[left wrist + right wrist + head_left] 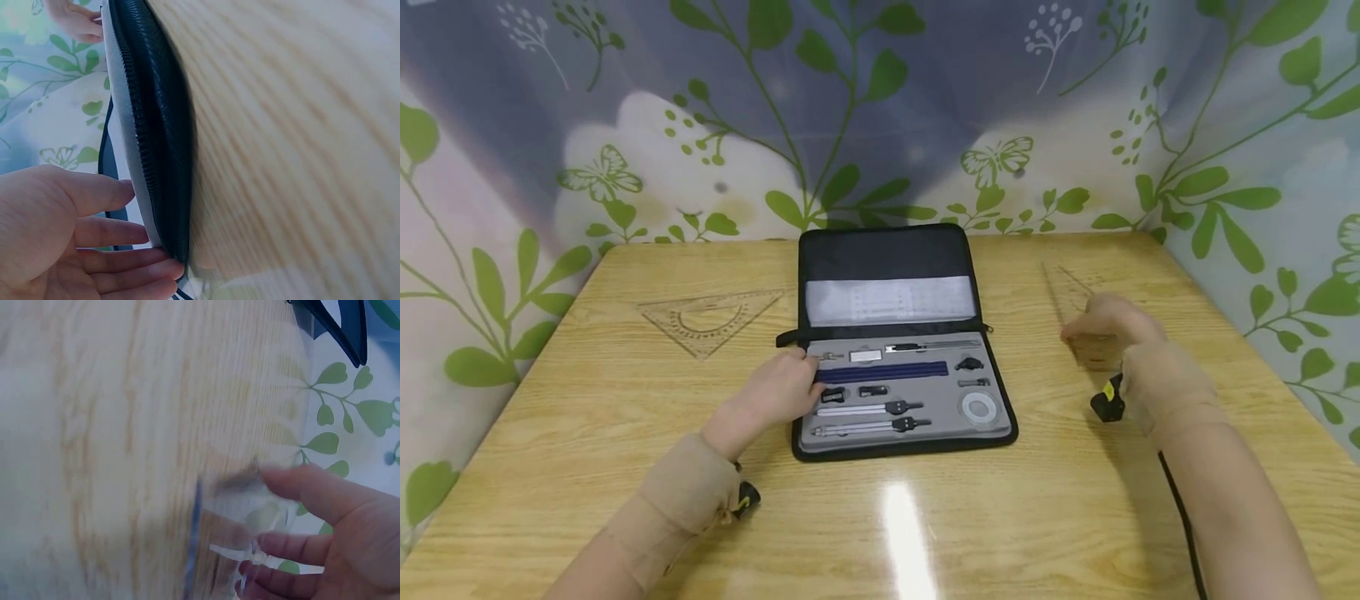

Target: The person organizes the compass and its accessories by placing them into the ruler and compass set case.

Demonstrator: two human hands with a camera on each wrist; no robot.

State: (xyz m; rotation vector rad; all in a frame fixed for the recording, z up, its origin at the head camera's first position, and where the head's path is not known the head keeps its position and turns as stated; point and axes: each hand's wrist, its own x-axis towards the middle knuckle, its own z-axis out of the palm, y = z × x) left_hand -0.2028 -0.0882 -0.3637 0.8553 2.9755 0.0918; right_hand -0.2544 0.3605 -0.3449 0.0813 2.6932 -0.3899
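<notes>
At the left of the wooden table (pixel 550 442), a clear triangle with a protractor cutout (pixel 702 345) lies flat, well apart from the table's left edge and near the open zip case (pixel 906 451).

The left hand (pixel 772 387) reaches in from the near left to the case's left edge. Its fingers are loosely extended rather than clenched: in the left wrist view the thumb and index finger touch the grey tray (pixel 917 390), and the lower fingers rest along the black zipped side.

The case's lid lies folded back toward the patterned cloth (pixel 880 125), with a white printed sheet (pixel 891 302) inside. In the tray, from the left, sit a small metal piece, a white eraser (pixel 865 356), a black sharpener (pixel 832 395), dark blue pencils (pixel 887 372), two silver compasses (pixel 865 427), a slim silver-and-black tool (pixel 932 346), small black fittings (pixel 970 364) and a pale ring-shaped piece (pixel 979 408).

A strip of wood runs between the case's right edge and the right hand (pixel 1112 321). This hand, bent down at the wrist, pinches a clear set square (pixel 1062 302) between thumb and fingers; whether the piece touches the table cannot be told. Beyond them, the table's right edge slants past the forearm, along which a black cable (pixel 1182 517) runs.
</notes>
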